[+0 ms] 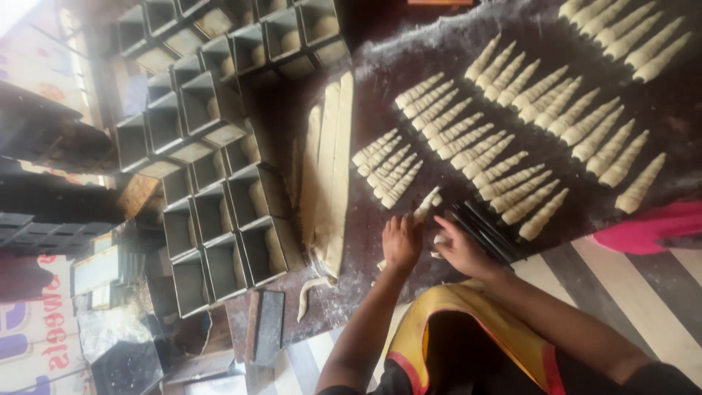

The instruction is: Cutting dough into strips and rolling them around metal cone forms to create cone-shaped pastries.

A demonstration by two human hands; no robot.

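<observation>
**Two hands on a dough cone**

The left hand (401, 243) and the right hand (458, 247) are close together on the dark floury table (380, 58). Both are curled around one dough cone (426, 205) — its tip points to about 1 o'clock. How tight the fingers press, you cannot tell. Just beside the right hand, at 3 o'clock, lie dark metal cones (486, 230). Rows of finished cones (512, 132) spread out at 1 o'clock. Long dough strips (329, 168) lie at 10 o'clock — past them stand metal bread tins (212, 183).

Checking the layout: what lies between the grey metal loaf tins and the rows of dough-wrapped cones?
In the head view, long flat pale dough strips lie there on the floured dark table.
</observation>
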